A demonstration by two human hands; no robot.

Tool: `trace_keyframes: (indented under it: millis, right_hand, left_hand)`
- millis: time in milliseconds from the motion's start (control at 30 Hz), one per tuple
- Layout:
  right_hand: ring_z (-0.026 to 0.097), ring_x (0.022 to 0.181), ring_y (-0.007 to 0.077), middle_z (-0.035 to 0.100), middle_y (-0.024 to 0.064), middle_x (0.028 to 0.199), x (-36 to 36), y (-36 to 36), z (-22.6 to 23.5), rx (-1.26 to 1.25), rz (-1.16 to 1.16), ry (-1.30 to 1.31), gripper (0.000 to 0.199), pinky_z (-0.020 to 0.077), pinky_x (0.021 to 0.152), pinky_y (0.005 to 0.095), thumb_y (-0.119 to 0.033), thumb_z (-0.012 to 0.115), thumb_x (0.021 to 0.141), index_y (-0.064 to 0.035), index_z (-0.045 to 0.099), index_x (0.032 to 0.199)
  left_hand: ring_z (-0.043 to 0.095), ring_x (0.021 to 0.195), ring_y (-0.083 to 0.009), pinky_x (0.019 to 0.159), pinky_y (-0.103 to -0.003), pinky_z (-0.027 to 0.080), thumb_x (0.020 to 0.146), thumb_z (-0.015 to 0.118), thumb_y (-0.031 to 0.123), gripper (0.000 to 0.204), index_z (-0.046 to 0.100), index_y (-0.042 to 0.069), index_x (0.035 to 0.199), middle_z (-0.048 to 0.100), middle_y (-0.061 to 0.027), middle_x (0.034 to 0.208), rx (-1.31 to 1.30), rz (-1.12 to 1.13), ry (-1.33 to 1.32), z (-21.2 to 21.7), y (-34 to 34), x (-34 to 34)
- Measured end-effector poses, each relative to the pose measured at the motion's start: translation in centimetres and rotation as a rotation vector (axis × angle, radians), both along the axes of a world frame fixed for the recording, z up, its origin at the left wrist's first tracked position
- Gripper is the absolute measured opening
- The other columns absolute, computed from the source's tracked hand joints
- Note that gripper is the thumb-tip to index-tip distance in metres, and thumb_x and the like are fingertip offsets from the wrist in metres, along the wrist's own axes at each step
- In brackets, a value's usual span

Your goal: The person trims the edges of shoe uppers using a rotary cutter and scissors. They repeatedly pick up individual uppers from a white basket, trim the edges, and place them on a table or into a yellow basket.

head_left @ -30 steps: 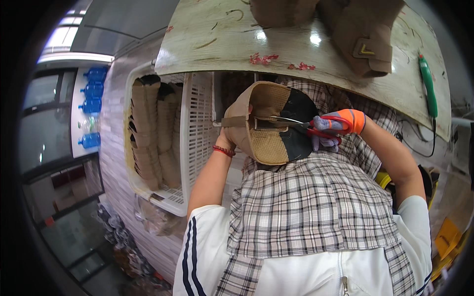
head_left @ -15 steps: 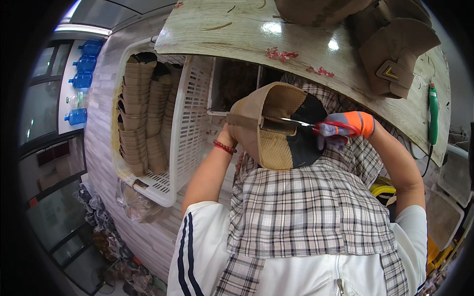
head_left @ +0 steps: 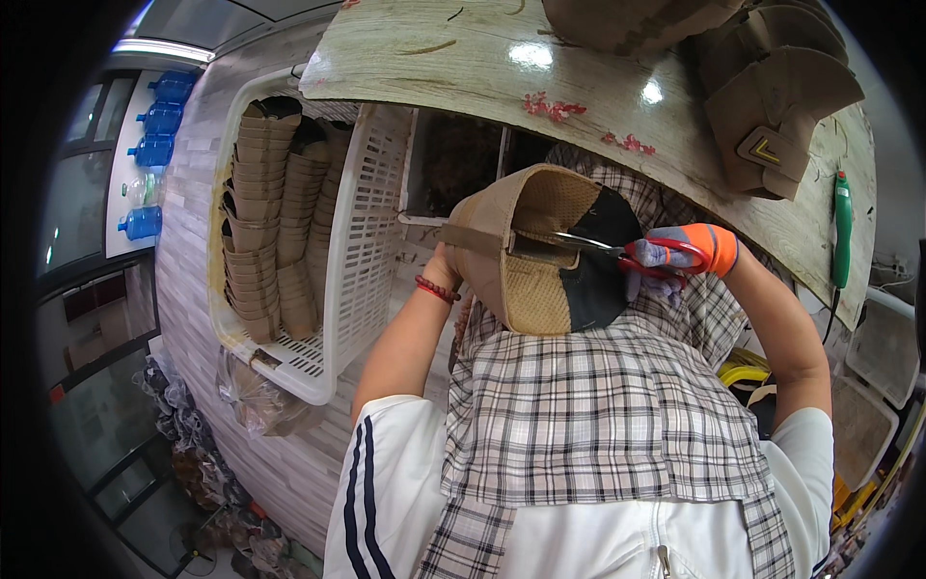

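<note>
A brown piece (head_left: pixel 482 253), which looks like a shoe upper, rests on my lap with its hollow side toward me. Tan woven lining and a black panel show inside it. My left hand (head_left: pixel 443 269) grips its left side. Most of the fingers are hidden behind the piece, and red beads circle the wrist. In an orange and grey glove, my right hand (head_left: pixel 706 250) is closed around red-handled scissors (head_left: pixel 600 245). The blades point left into the hollow, near a short band across the middle of the lining. Whether they touch material I cannot tell.
On the left, a white plastic basket (head_left: pixel 352 261) contains nested stacks of similar brown pieces (head_left: pixel 257 222). More brown pieces (head_left: pixel 772 111) sit on the tabletop (head_left: pixel 434 82) ahead. A green corded tool (head_left: pixel 842 232) lies at its right edge. Blue water bottles (head_left: pixel 152 151) stand far left.
The scissor handles and blades are spread a little wider than before. My right hand has shifted slightly right. The brown piece stays in nearly the same place in my left hand.
</note>
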State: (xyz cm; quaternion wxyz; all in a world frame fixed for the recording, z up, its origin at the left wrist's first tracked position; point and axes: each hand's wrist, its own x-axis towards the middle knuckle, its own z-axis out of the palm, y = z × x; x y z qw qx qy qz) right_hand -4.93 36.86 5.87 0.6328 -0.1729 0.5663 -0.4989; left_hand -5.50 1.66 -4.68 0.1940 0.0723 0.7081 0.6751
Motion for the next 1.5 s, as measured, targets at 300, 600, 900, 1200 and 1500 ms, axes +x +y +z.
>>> trace_keyframes:
  millis: [300, 600, 900, 1200, 1500]
  right_hand:
    - [0.05, 0.046, 0.0109, 0.049, 0.0025, 0.053, -0.8, -1.7, 0.4, 0.146, 0.008, 0.002, 0.08, 0.0486, 0.046, 0.0272, -0.072, 0.04, 0.088, 0.0031, 0.069, 0.093]
    - [0.052, 0.044, 0.0131, 0.05, 0.003, 0.049, -0.5, -1.7, -0.9, 0.214, 0.032, 0.191, 0.078, 0.0489, 0.046, 0.0286, -0.072, 0.047, 0.085, 0.0032, 0.069, 0.091]
    - [0.051, 0.047, 0.0118, 0.05, 0.0035, 0.052, -1.4, -3.1, 0.4, 0.151, 0.034, -0.007, 0.082, 0.0506, 0.05, 0.0278, -0.071, 0.042, 0.087, 0.0062, 0.066, 0.095]
    - [0.049, 0.042, 0.0107, 0.047, 0.0009, 0.048, -1.2, -4.0, 0.6, 0.16, 0.021, 0.012, 0.077, 0.046, 0.042, 0.0265, -0.068, 0.044, 0.089, 0.0061, 0.066, 0.089]
    - [0.051, 0.036, 0.0144, 0.049, 0.0047, 0.045, 0.4, -4.3, 0.8, 0.276, -0.061, 0.106, 0.07, 0.043, 0.036, 0.0272, -0.065, 0.053, 0.086, 0.0033, 0.068, 0.079]
  left_hand:
    - [0.055, 0.088, -0.005, 0.074, -0.021, 0.046, 0.092, 0.065, 0.014, 0.025, 0.062, 0.002, 0.113, 0.064, 0.0031, 0.1, 0.315, 0.096, -0.292, -0.7, 0.1, 0.7]
    - [0.056, 0.093, -0.0085, 0.08, -0.025, 0.047, 0.088, 0.07, 0.019, 0.032, 0.062, 0.004, 0.115, 0.063, 0.0018, 0.104, 0.488, 0.086, -0.427, -2.5, -1.4, 0.5]
    - [0.057, 0.1, -0.01, 0.087, -0.026, 0.047, 0.089, 0.068, 0.017, 0.035, 0.06, 0.005, 0.121, 0.063, 0.0011, 0.111, 0.293, 0.054, -0.317, 0.2, -0.8, 1.1]
    - [0.052, 0.117, -0.0142, 0.099, -0.03, 0.043, 0.096, 0.054, 0.019, 0.037, 0.053, 0.005, 0.131, 0.057, -0.0043, 0.129, 0.106, -0.171, 0.048, -1.9, -2.7, 1.5]
    - [0.057, 0.093, -0.0112, 0.08, -0.027, 0.048, 0.089, 0.067, 0.021, 0.029, 0.065, 0.004, 0.113, 0.065, -0.001, 0.104, 0.018, 0.093, -0.056, 1.8, -0.2, 1.3]
